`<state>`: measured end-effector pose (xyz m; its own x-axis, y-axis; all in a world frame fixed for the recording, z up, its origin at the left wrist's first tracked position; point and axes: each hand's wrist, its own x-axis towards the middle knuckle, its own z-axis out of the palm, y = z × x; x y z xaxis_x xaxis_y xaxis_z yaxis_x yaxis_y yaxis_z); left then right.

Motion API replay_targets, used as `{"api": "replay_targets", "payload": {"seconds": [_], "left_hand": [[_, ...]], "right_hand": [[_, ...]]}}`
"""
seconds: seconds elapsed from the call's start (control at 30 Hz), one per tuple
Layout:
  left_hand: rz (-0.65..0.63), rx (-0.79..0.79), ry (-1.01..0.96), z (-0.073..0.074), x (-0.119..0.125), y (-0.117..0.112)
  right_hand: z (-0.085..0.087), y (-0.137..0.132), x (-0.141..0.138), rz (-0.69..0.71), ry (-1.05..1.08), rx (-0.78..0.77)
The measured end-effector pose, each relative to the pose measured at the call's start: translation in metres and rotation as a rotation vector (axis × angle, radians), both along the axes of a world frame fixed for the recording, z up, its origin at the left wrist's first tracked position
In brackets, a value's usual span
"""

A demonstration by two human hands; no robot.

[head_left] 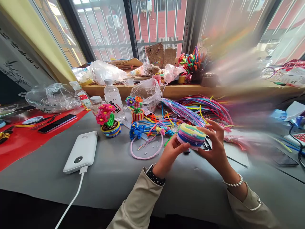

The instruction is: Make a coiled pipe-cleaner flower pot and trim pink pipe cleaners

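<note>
The left hand [172,153] and right hand [214,148] hold the pipe-cleaner coil [191,136] above the grey worktop [114,178], fingers grasping its sides; light, even pressure should probably hold its rings aligned.

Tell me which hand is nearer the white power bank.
Left. The left hand grips the pipe-cleaner coil on the side facing the power bank; the right hand grips the coil's far side, farther off.

Two hands [171,152] [214,149]; one striped coil [191,135]; two flower pots [108,122] [136,111]; one power bank [82,151]; one phone [57,123].
</note>
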<state>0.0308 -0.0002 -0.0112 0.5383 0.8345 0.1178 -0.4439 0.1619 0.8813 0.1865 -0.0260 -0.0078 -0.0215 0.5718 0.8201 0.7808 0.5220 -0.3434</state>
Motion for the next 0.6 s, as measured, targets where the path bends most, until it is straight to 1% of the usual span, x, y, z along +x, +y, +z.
{"api": "replay_targets", "payload": {"seconds": [0.1,0.2,0.3,0.37,0.47,0.53,0.6], "left_hand": [[0.035,-0.009,-0.023,0.0000,0.0003,0.0001],[0.027,-0.014,-0.066,-0.0004,0.0004,0.0004],[-0.026,-0.047,-0.127,-0.0004,0.0000,0.0004],[-0.024,-0.069,-0.131,0.0004,-0.0001,0.0001],[0.055,-0.085,-0.114,0.0019,0.0008,-0.0001],[0.137,-0.070,-0.120,0.0021,0.0023,-0.0001],[0.223,-0.038,-0.110,0.0015,0.0043,-0.0004]], "right_hand": [[0.0003,-0.0014,-0.0008,-0.031,-0.010,0.044],[-0.0014,-0.0013,-0.0010,-0.043,0.005,0.088],[-0.0034,-0.0006,-0.0007,-0.040,0.039,0.079],[-0.0045,-0.0001,-0.0005,-0.033,0.047,0.051],[-0.0050,0.0004,-0.0010,-0.045,0.036,-0.015],[-0.0040,0.0003,-0.0023,-0.049,0.025,-0.052],[-0.0024,-0.0005,-0.0046,-0.049,0.006,-0.052]]}}
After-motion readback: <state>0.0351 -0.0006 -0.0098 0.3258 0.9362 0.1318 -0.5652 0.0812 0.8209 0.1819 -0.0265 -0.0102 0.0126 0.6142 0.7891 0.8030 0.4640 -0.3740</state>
